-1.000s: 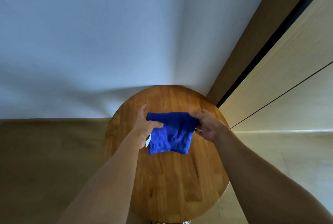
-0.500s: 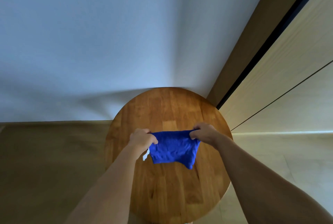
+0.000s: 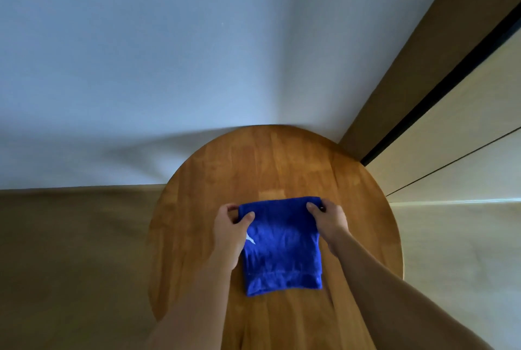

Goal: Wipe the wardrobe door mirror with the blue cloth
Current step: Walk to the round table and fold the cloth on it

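Your left hand (image 3: 229, 232) pinches the far left corner of the cloth (image 3: 282, 248), thumb curled on top and fingers tucked behind the edge. Your right hand (image 3: 328, 220) pinches the far right corner the same way, thumb over the fold. The cloth lies folded and flat on the round table (image 3: 282, 158), a neat blue rectangle whose far edge runs straight between your two grips while the rest spreads toward you, between your forearms. A small white mark shows on it just beside your left palm. The table stands against the wall (image 3: 169, 53), with wooden panels (image 3: 451, 129) to your right.
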The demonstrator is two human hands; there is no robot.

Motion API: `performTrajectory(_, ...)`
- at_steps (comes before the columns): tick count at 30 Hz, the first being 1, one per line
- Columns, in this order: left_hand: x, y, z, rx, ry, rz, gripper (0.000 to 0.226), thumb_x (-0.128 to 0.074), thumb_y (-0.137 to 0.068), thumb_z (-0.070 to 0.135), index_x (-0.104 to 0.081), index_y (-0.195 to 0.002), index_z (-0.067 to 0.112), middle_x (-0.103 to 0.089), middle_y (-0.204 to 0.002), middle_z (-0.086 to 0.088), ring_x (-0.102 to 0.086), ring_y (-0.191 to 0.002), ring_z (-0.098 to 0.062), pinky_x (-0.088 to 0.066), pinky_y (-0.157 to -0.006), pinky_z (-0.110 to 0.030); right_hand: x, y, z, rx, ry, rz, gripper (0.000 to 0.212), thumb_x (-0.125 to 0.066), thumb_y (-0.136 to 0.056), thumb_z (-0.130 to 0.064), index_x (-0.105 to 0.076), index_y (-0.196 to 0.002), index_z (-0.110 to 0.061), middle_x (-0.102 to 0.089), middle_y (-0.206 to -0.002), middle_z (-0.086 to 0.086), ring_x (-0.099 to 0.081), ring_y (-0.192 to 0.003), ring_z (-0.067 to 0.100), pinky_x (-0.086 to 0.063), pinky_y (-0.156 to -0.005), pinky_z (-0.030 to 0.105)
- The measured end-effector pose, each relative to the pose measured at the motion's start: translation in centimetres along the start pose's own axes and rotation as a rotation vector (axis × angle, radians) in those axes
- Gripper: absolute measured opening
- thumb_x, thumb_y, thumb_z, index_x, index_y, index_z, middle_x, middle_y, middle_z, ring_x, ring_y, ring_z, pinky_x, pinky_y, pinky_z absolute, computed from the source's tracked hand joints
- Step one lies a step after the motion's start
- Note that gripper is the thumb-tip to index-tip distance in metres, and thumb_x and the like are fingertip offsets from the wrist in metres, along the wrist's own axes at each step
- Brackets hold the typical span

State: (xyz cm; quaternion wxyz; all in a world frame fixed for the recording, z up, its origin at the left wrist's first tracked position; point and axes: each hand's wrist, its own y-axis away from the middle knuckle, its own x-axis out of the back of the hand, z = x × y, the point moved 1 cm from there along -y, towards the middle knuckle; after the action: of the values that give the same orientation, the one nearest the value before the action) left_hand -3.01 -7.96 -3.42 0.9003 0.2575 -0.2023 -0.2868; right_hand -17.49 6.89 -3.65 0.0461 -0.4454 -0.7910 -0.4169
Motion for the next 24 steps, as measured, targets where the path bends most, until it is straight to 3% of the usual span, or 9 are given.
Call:
performTrajectory(3,-1.0,-3.2,0.2,0.001,0.124,0.033,0.038,-0.07,-0.083,0.016,-0.05,-0.114,0.017,-0.062,-0.102,0.001,-0.063,-0.091,-0.014,-0.054,-0.073,-0.029,-1.3,-3.4,-0.7,0.002,-0.095,0.042,0.042,-0.055,-0.096,-0.035,-0.055,-0.128,-0.007,-0.061,-0.114,0.004,-0.059,-0.103,0.024,-0.049,-0.094,0.045)
performTrajectory(5,-1.6,-4.9,0.0,0.017,0.156,0.038,0.04,-0.069,-0.084,0.017,-0.048,-0.117,0.018,-0.061,-0.104,0.003,-0.061,-0.094,-0.012,-0.053,-0.077,-0.028,-1.9,-5.2,-0.7,0.012,-0.114,0.068,0.043,-0.055,-0.096,-0.037,-0.055,-0.128,-0.008,-0.062,-0.116,0.005,-0.059,-0.104,0.024,-0.049,-0.094,0.045)
performTrajectory(7,-2.0,-5.8,-0.5,0.044,0.129,0.053,0.043,-0.068,-0.085,0.02,-0.046,-0.122,0.017,-0.059,-0.111,0.001,-0.059,-0.099,-0.014,-0.051,-0.084,-0.031,-2.0,-5.8,-0.5,0.033,-0.026,0.082,0.043,-0.051,-0.096,-0.041,-0.058,-0.126,-0.011,-0.063,-0.111,0.003,-0.059,-0.099,0.022,-0.051,-0.086,0.039)
performTrajectory(10,-2.5,-6.3,-1.2,0.065,0.074,0.089,0.049,-0.067,-0.085,0.032,-0.045,-0.125,0.015,-0.058,-0.11,0.001,-0.057,-0.091,-0.008,-0.046,-0.071,-0.02,-1.6,-5.1,0.4,0.002,0.254,0.094,0.042,-0.041,-0.095,-0.054,-0.058,-0.116,-0.021,-0.057,-0.093,-0.002,-0.054,-0.083,0.018,-0.044,-0.069,0.032)
performTrajectory(12,-2.9,-5.9,-1.6,0.065,0.007,0.106,0.06,-0.067,-0.08,0.047,-0.043,-0.125,0.015,-0.057,-0.109,0.001,-0.057,-0.091,-0.01,-0.043,-0.069,-0.02,-1.5,-3.9,1.0,-0.079,0.369,0.113,0.041,-0.041,-0.091,-0.057,-0.051,-0.11,-0.023,-0.056,-0.094,-0.003,-0.052,-0.083,0.019,-0.043,-0.073,0.034)
performTrajectory(15,-3.3,-4.4,-2.4,0.093,-0.189,0.087,0.081,-0.069,-0.063,0.067,-0.041,-0.121,0.018,-0.055,-0.107,0.002,-0.056,-0.094,-0.016,-0.05,-0.076,-0.031,-2.3,-1.9,1.7,-0.116,0.421,0.087,0.04,-0.048,-0.086,-0.049,-0.046,-0.114,-0.02,-0.057,-0.105,-0.002,-0.053,-0.095,0.021,-0.039,-0.091,0.039)
performTrajectory(18,-3.1,-3.8,-3.1,0.118,-0.371,0.018,0.079,-0.081,-0.059,0.05,-0.038,-0.116,0.017,-0.053,-0.109,-0.002,-0.055,-0.1,-0.024,-0.051,-0.085,-0.045,-2.9,-0.6,2.1,-0.145,0.435,0.029,0.046,-0.05,-0.083,-0.041,-0.041,-0.122,-0.019,-0.054,-0.119,-0.002,-0.05,-0.113,0.023,-0.031,-0.098,0.039)
performTrajectory(21,-3.0,-3.8,-3.2,0.136,-0.421,0.009,0.077,-0.085,-0.062,0.03,-0.035,-0.116,0.012,-0.047,-0.116,-0.007,-0.053,-0.101,-0.026,-0.051,-0.085,-0.042,-2.7,-0.3,2.7,-0.193,0.496,0.007,0.05,-0.051,-0.083,-0.033,-0.042,-0.128,-0.014,-0.053,-0.126,0.002,-0.048,-0.118,0.024,-0.034,-0.103,0.04)
performTrajectory(24,-2.7,-2.6,-3.6,0.192,-0.487,0.077,0.08,-0.081,-0.065,0.043,-0.035,-0.119,0.007,-0.046,-0.113,-0.009,-0.054,-0.097,-0.027,-0.052,-0.081,-0.041,-2.6,-0.2,3.1,-0.192,0.5,-0.007,0.047,-0.052,-0.087,-0.036,-0.048,-0.129,-0.014,-0.053,-0.125,0.003,-0.049,-0.117,0.025,-0.04,-0.101,0.043)
